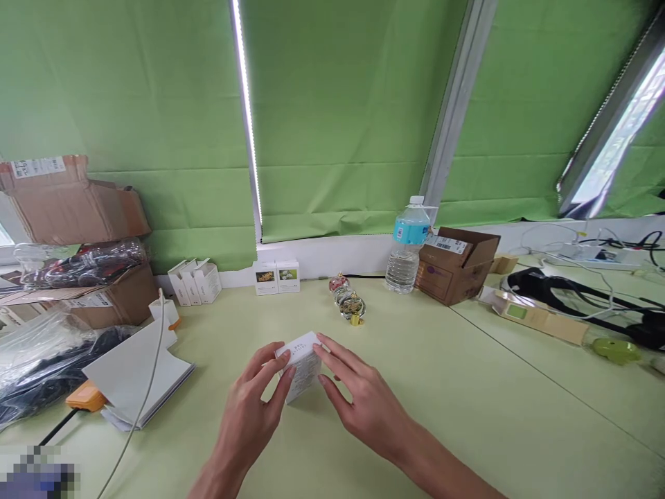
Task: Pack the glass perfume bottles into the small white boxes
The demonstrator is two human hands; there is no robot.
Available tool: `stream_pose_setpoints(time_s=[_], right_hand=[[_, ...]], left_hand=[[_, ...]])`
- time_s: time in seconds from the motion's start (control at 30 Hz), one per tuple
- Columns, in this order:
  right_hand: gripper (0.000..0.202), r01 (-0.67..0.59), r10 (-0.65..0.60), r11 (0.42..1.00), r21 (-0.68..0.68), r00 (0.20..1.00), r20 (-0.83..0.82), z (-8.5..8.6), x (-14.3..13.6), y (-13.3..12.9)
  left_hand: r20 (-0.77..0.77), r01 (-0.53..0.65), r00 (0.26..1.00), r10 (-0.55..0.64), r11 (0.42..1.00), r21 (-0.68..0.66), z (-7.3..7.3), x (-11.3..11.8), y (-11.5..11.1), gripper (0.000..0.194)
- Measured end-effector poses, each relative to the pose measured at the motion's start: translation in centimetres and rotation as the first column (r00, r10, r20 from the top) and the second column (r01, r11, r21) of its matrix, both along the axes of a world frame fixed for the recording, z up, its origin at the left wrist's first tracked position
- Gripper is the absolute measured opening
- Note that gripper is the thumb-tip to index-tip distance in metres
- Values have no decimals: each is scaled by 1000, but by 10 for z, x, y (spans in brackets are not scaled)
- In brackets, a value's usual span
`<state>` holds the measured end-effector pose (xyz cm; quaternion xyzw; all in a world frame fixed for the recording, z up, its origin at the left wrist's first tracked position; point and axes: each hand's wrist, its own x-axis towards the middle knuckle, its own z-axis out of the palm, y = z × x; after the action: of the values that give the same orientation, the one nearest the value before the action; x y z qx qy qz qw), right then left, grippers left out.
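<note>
A small white printed box (305, 378) stands tilted over the near middle of the table, between my hands. My left hand (250, 409) grips its left side with the thumb and fingers. Against its upper right edge rest the fingertips of my right hand (364, 396), the thumb close to the right side. Fine text covers the box's front face and some larger print its top. Beyond it lies a row of small shiny round ornaments (348, 299) in pink, silver and gold. Two small white picture boxes (277, 287) stand side by side near the wall.
Several white boxes (195, 283) stand at the back left. Stacked papers (143, 378), an orange object (86, 396), a cable and cardboard boxes (77, 208) crowd the left. A water bottle (404, 260) and brown carton (457, 267) stand back right, with cables and black gear beyond.
</note>
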<state>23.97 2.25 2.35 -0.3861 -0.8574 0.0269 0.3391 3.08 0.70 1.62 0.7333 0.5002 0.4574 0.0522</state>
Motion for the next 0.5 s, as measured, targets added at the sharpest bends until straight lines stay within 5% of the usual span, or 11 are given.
stream_pose_setpoints(time_s=[0.3,0.5], right_hand=[[69,-38,48,984,-174,997,53,0,-2,-6],[82,-138,142,916,-377,990,-17,7,-10,-18]], left_hand=[[261,38,965,13,981,-188,12,4,-3,27],[549,230,836,15,898,-375,1,11,-1,40]])
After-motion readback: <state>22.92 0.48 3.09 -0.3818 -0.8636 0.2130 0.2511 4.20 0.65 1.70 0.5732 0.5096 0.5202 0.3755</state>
